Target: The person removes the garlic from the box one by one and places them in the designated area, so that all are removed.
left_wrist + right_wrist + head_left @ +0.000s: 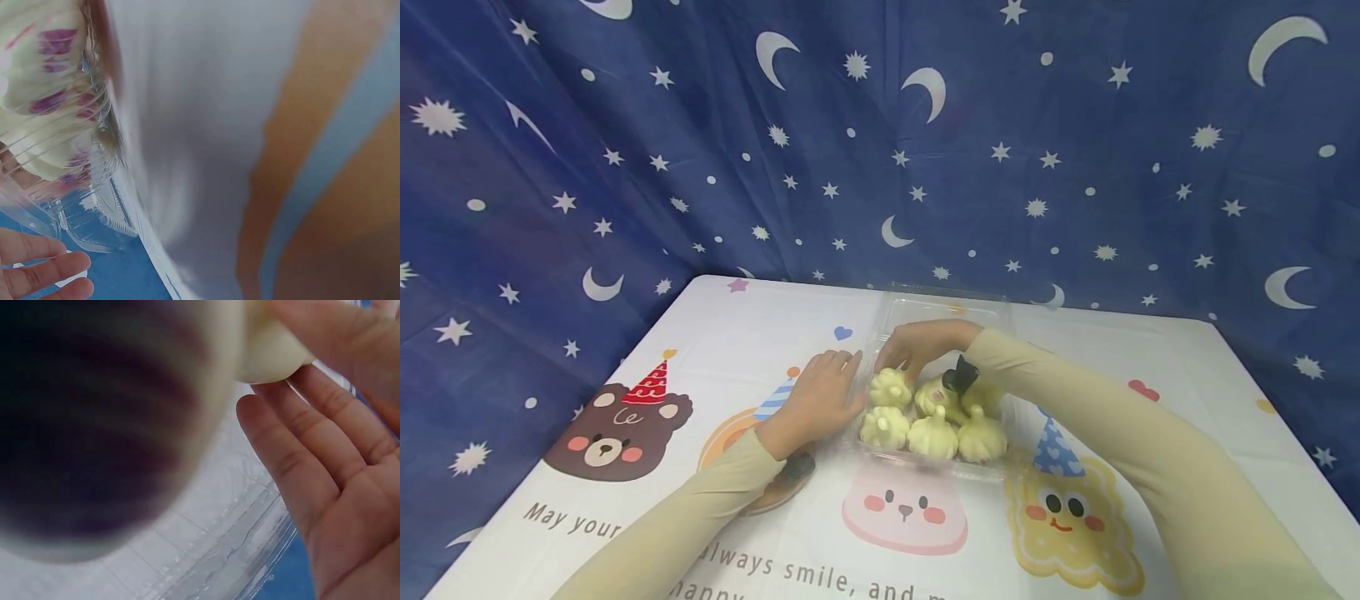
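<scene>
1 garlic bulb (891,388) sits pinched in the right hand (927,342).

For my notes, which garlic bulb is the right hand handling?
The back-left bulb in the clear container: the right hand has thumb and fingers around it alone.

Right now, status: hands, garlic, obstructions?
Right hand pinches back-left garlic bulb. Left hand at clear box's left side. Six bulbs inside. Right sleeve partly covers back-right bulb in head view.
</scene>
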Motion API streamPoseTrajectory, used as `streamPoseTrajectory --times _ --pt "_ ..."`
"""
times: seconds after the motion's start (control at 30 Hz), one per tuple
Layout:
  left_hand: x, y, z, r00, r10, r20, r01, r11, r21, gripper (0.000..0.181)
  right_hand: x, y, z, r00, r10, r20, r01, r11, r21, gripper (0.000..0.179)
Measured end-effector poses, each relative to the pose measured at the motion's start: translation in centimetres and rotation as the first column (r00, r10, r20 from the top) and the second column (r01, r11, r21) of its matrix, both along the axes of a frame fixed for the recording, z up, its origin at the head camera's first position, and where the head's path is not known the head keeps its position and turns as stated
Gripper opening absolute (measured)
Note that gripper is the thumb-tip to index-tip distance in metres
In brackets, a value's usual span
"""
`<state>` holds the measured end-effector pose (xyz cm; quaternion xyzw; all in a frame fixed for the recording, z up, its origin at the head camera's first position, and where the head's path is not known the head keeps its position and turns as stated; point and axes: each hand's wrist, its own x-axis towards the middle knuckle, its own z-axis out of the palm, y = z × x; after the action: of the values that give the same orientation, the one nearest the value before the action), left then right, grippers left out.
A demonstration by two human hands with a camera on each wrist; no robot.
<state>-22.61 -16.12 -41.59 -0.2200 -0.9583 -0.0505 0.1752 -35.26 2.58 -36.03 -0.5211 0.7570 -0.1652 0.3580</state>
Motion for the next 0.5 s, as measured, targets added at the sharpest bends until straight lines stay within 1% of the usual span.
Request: streamPoseTrajectory --times 0.1,0.27,0.4,0.5 --pt "0.1 0.0 0.0 1.0 0.008 -0.006 -0.009 1.0 -0.009 0.055 0.0 0.2 -0.1 1.0 -0.014 0.017 0.014 1.0 -0.001 0.055" --pt "0.2 0.2 0.1 1.0 0.024 -0.008 -0.024 1.0 -0.013 0.055 0.7 0.3 -0.3 0.998 0.036 -0.043 -0.036 0.999 0.006 0.057" --pt "0.3 0.4 0.2 0.999 0.043 -0.021 -0.044 0.999 -0.023 0.055 1.2 0.2 -0.4 0.996 0.041 -0.075 -0.041 0.999 0.006 0.06" --pt "0.3 0.5 0.2 0.997 0.065 -0.028 -0.067 0.997 -0.042 0.055 1.5 0.1 -0.4 0.99 0.051 -0.134 -0.052 0.999 -0.004 0.059"
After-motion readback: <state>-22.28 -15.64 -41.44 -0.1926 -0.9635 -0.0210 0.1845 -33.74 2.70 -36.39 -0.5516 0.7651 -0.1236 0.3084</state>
